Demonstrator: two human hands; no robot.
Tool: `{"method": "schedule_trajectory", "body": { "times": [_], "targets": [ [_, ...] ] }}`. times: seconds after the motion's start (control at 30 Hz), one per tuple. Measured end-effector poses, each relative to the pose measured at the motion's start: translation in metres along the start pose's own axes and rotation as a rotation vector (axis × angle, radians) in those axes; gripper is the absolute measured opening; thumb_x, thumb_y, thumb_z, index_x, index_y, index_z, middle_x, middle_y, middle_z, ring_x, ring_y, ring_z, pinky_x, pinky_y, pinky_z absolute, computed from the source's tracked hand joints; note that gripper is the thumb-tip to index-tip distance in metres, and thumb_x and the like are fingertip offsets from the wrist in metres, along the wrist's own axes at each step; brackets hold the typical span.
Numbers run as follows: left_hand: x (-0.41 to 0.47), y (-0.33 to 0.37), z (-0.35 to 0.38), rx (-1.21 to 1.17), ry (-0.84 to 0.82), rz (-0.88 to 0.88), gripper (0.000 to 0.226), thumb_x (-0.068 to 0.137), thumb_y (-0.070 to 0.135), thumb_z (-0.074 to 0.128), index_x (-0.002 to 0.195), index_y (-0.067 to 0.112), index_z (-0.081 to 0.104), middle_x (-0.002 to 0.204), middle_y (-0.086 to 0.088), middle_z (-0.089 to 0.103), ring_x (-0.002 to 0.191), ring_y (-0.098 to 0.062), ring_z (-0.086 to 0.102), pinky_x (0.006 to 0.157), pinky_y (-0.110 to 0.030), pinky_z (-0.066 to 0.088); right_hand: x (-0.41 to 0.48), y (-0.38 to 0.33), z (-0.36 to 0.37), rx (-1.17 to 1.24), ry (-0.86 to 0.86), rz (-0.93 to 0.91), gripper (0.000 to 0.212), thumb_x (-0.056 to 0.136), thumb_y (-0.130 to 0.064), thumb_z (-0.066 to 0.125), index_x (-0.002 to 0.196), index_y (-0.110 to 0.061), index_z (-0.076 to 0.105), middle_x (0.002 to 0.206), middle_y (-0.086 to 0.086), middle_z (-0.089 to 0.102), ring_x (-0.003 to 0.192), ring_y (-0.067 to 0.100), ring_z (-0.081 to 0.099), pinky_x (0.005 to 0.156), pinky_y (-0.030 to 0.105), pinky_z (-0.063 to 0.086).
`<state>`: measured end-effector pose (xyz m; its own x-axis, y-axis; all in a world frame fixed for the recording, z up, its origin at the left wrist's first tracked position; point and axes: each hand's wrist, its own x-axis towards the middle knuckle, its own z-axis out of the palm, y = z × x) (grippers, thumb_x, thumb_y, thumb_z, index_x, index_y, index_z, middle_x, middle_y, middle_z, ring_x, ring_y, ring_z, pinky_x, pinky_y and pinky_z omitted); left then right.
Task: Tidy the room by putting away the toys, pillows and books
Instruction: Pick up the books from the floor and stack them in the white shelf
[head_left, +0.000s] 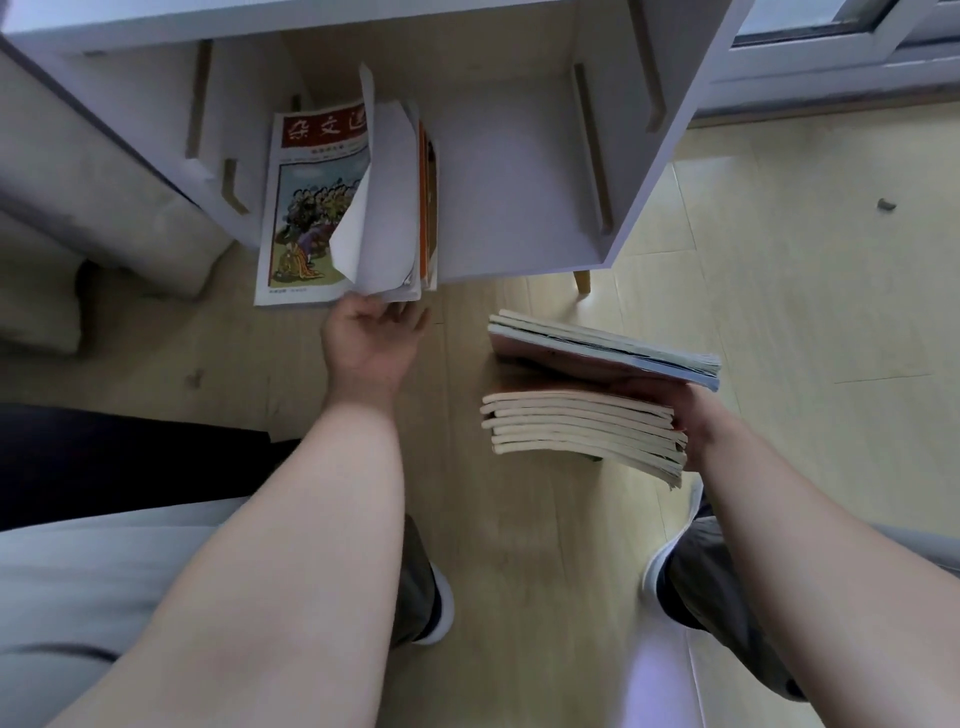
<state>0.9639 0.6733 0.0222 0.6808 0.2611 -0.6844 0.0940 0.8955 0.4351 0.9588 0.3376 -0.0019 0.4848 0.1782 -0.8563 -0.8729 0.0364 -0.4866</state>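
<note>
My left hand (371, 345) reaches to the white shelf (519, 208), its fingers (402, 312) loosely spread and touching the lower edge of the upright books (311, 208) at the left side of the compartment, where white pages curl loose. My right hand (685, 415) grips a stack of books (582, 431) above the wooden floor (779, 312) in front of the shelf, fingers curled between two bundles.

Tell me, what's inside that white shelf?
A magazine with a cartoon cover, loose white pages and an orange-edged book, standing together. The pages hide most of that book.
</note>
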Motion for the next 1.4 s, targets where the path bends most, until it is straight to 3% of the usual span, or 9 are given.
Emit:
{"method": "schedule_trajectory", "body": {
  "times": [0.1, 0.23, 0.33, 0.43, 0.57, 0.73, 1.03, 1.17, 1.4],
  "targets": [
    [0.005, 0.013, -0.008, -0.081, -0.253, 0.036, 0.065, 0.086, 0.036, 0.067, 0.140, 0.007, 0.050, 0.145, -0.019, 0.053, 0.140, -0.044, 0.044, 0.115, -0.066, 0.024, 0.003, 0.000, 0.001, -0.013, 0.001, 0.004, 0.013, 0.087, -0.020, 0.072, 0.093, -0.009, 0.073, 0.079, 0.012, 0.068, 0.065, 0.028, 0.066, 0.067, 0.037, 0.055],
    [0.037, 0.030, 0.010, 0.165, -0.044, 0.030, 0.105, 0.073, 0.086, 0.060, 0.159, 0.033, 0.030, 0.160, -0.005, 0.039, 0.149, -0.034, 0.029, 0.116, -0.072, 0.008, 0.006, 0.000, -0.001, -0.031, 0.007, 0.002, 0.022, 0.085, -0.022, 0.075, 0.102, -0.008, 0.073, 0.087, 0.015, 0.069, 0.072, 0.030, 0.067, 0.073, 0.041, 0.055],
    [0.051, 0.035, 0.021, 0.203, 0.108, 0.031, 0.082, 0.091, 0.067, 0.057, 0.155, 0.022, 0.036, 0.147, -0.007, 0.049, 0.134, -0.038, 0.048, 0.116, -0.065, 0.025, 0.007, 0.000, 0.000, -0.033, 0.001, 0.004, 0.022, 0.084, -0.022, 0.075, 0.101, -0.008, 0.073, 0.087, 0.015, 0.069, 0.073, 0.030, 0.067, 0.074, 0.041, 0.055],
    [0.057, 0.034, 0.011, 0.156, 0.086, 0.038, 0.082, 0.075, 0.061, 0.077, 0.141, 0.018, 0.052, 0.140, -0.019, 0.056, 0.125, -0.044, 0.055, 0.109, -0.069, 0.034, 0.006, 0.000, 0.001, -0.034, 0.001, 0.005, 0.019, 0.085, -0.022, 0.074, 0.098, -0.008, 0.072, 0.085, 0.014, 0.068, 0.070, 0.030, 0.066, 0.070, 0.039, 0.055],
    [0.055, 0.033, 0.005, 0.042, 0.083, 0.075, 0.066, 0.075, 0.048, 0.080, 0.131, 0.017, 0.065, 0.137, -0.018, 0.059, 0.124, -0.040, 0.058, 0.103, -0.063, 0.045, 0.005, 0.000, 0.000, -0.017, -0.012, 0.013, 0.044, 0.066, -0.025, 0.085, 0.106, -0.010, 0.071, 0.088, 0.014, 0.064, 0.071, 0.029, 0.064, 0.066, 0.037, 0.055],
    [0.054, 0.027, 0.014, -0.034, 0.143, 0.122, 0.057, 0.078, 0.035, 0.080, 0.128, 0.013, 0.064, 0.129, -0.018, 0.063, 0.116, -0.038, 0.062, 0.098, -0.057, 0.053, 0.004, 0.001, 0.000, -0.018, -0.002, -0.010, 0.014, 0.089, -0.019, 0.070, 0.100, -0.010, 0.070, 0.082, 0.013, 0.067, 0.061, 0.025, 0.067, 0.055, 0.032, 0.058],
    [0.045, 0.018, 0.022, 0.062, 0.241, 0.127, 0.055, 0.074, 0.036, 0.083, 0.122, 0.018, 0.065, 0.128, -0.010, 0.060, 0.114, -0.030, 0.059, 0.101, -0.037, 0.051, 0.000, -0.001, 0.007, -0.047, 0.019, 0.004, 0.021, 0.087, -0.020, 0.073, 0.106, -0.010, 0.070, 0.088, 0.015, 0.067, 0.068, 0.028, 0.066, 0.062, 0.035, 0.058],
    [0.035, -0.005, 0.031, 0.067, 0.250, 0.104, 0.056, 0.074, 0.036, 0.083, 0.123, 0.017, 0.062, 0.127, -0.008, 0.059, 0.109, -0.024, 0.058, 0.084, -0.030, 0.046, -0.006, -0.004, 0.011, -0.072, 0.052, 0.002, 0.020, 0.087, -0.023, 0.074, 0.102, -0.012, 0.069, 0.090, 0.015, 0.064, 0.073, 0.029, 0.062, 0.071, 0.037, 0.053],
    [0.025, -0.059, 0.052, 0.203, 0.150, -0.020, 0.041, 0.077, 0.035, 0.082, 0.105, 0.011, 0.064, 0.109, -0.011, 0.061, 0.097, -0.026, 0.057, 0.083, -0.033, 0.045, -0.011, -0.004, 0.012, -0.121, 0.050, -0.030, 0.015, 0.092, -0.027, 0.069, 0.089, -0.014, 0.065, 0.076, 0.010, 0.058, 0.059, 0.022, 0.054, 0.056, 0.028, 0.047]
  ]
}}
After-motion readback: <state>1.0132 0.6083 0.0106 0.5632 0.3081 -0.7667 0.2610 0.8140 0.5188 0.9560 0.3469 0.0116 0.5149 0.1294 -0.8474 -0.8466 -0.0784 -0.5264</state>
